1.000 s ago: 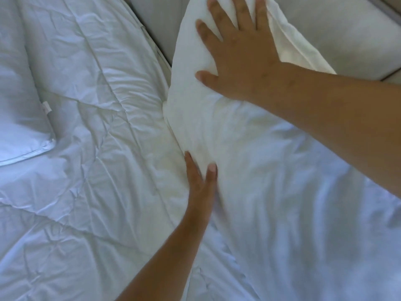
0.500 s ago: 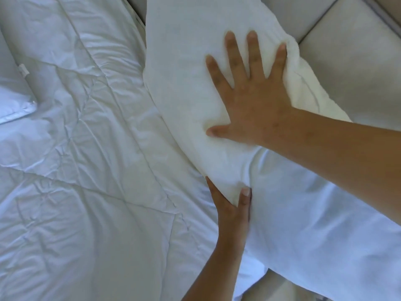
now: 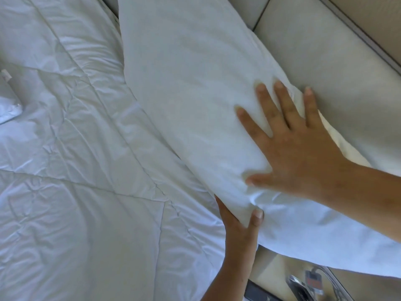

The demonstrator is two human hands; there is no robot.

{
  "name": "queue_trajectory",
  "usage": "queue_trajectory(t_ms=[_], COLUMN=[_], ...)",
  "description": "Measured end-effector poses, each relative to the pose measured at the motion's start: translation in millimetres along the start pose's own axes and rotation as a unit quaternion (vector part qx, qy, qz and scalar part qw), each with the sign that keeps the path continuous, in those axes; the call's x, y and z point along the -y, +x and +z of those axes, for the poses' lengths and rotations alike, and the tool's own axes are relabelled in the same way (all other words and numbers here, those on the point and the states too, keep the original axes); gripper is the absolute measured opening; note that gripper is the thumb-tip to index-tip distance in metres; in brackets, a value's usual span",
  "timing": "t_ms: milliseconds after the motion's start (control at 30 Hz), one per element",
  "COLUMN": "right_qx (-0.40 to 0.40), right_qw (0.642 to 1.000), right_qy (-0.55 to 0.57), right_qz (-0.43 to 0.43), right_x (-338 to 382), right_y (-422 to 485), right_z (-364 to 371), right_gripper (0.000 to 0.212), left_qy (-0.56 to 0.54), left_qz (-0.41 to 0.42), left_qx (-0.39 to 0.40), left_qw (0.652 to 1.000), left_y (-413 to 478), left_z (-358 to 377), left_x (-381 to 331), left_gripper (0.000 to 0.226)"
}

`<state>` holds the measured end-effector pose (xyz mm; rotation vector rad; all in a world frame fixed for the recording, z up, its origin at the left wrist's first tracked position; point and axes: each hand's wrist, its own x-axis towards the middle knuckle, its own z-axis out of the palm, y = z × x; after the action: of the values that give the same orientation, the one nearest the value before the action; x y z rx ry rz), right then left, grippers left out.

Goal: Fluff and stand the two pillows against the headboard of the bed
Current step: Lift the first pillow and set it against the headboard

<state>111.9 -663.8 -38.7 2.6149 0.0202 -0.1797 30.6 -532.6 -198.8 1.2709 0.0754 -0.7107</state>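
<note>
A long white pillow (image 3: 191,90) leans against the beige padded headboard (image 3: 325,68), running from the top centre to the lower right. My right hand (image 3: 297,146) lies flat on its face with the fingers spread, fingertips near the upper edge by the headboard. My left hand (image 3: 238,222) grips the pillow's lower edge, thumb on top and fingers underneath. Only a corner of the second white pillow (image 3: 8,109) shows at the far left edge, lying on the duvet.
A crumpled white quilted duvet (image 3: 82,192) covers the bed at the left. At the bottom right, past the bed's edge, sits a bedside surface (image 3: 280,268) with dark objects and a cable (image 3: 303,285).
My right hand has slid down and right along the pillow toward the headboard side. The view has shifted right, so the second pillow is almost out of frame. The left hand keeps its grip.
</note>
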Motion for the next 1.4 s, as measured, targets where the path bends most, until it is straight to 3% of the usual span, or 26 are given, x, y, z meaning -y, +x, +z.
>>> queue_trajectory(t_ms=[100, 500, 633, 700, 800, 900, 1067, 1300, 1400], right_qx=[-0.023, -0.048, -0.059, -0.056, -0.043, -0.024, 0.011, 0.097, 0.093], right_qw=[1.000, 0.998, 0.997, 0.996, 0.996, 0.992, 0.969, 0.958, 0.946], right_qy=[0.001, -0.006, 0.034, 0.044, 0.068, 0.123, 0.238, 0.236, 0.264], right_qz=[-0.015, -0.037, -0.046, -0.043, -0.024, 0.007, 0.066, 0.132, 0.165], right_x=[-13.9, -18.1, -16.8, -15.6, -9.3, 5.1, 50.2, 130.2, 158.2], right_y=[-6.2, -3.1, -5.3, -6.7, -12.2, -23.0, -65.8, -155.2, -191.8], right_z=[7.2, 15.5, 6.8, 1.7, -15.2, -45.7, -97.7, -175.0, -215.6], right_gripper=[0.117, 0.113, 0.112, 0.109, 0.103, 0.096, 0.089, 0.083, 0.081], left_qy=[0.028, 0.121, 0.200, 0.252, 0.325, 0.414, 0.558, 0.640, 0.666], left_qz=[-0.015, -0.074, -0.142, -0.165, -0.147, -0.109, -0.061, 0.057, 0.102], left_qx=[0.007, 0.091, 0.096, 0.079, 0.061, 0.090, 0.159, 0.178, 0.179], left_qw=[0.999, 0.986, 0.965, 0.950, 0.932, 0.899, 0.812, 0.745, 0.717], left_y=[-4.6, 1.9, -8.4, -13.5, -15.4, -21.0, -55.9, -154.4, -201.7], left_z=[0.7, -20.7, -37.4, -53.6, -78.3, -95.6, -118.1, -161.0, -188.8], left_x=[4.2, 4.5, -24.1, -45.4, -83.4, -131.7, -214.8, -299.2, -326.0], left_gripper=[0.118, 0.128, 0.135, 0.129, 0.101, 0.091, 0.091, 0.086, 0.085])
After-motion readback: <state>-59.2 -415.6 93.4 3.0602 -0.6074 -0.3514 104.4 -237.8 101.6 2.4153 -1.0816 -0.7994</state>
